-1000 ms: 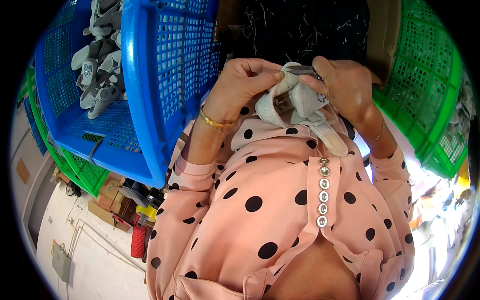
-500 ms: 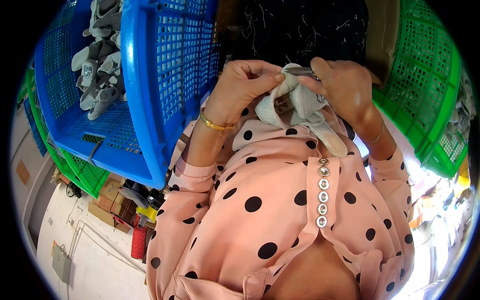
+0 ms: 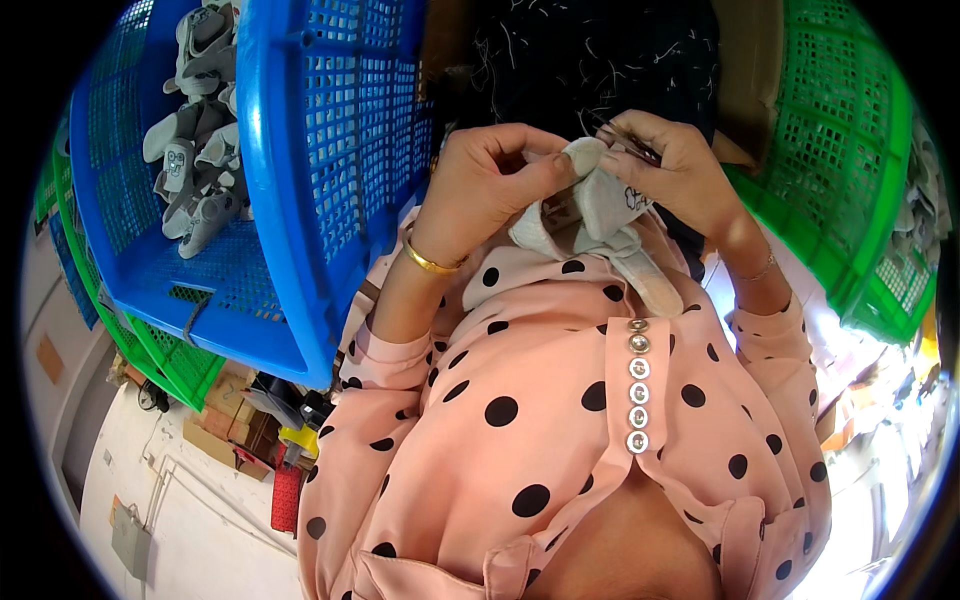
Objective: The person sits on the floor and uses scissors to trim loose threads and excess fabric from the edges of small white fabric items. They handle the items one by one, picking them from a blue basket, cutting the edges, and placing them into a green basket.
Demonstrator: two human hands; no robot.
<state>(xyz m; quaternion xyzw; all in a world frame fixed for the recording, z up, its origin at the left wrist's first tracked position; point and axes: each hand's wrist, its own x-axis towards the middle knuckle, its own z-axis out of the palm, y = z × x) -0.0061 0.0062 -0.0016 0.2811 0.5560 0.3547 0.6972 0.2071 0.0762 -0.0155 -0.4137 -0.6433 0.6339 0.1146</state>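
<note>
A small pale grey fabric piece [image 3: 600, 205], like a little sock, sits between both hands close to my chest. My left hand [image 3: 490, 185] pinches its top edge with thumb and fingers; a gold bangle is on that wrist. My right hand [image 3: 665, 170] grips the other side and also holds a thin dark tool whose tip shows above the fingers. A loose end of the fabric hangs down over my pink polka-dot blouse [image 3: 560, 400].
A blue mesh crate [image 3: 300, 200] at my left holds several similar grey fabric pieces [image 3: 195, 130], stacked on a green crate [image 3: 180, 365]. Another green mesh crate [image 3: 850, 180] stands at my right. A dark cloth covered in thread scraps [image 3: 590, 60] lies ahead.
Both hands have shifted slightly on the fabric piece, turning and bunching it; the left thumb now presses nearer its top. Crates have not moved.
</note>
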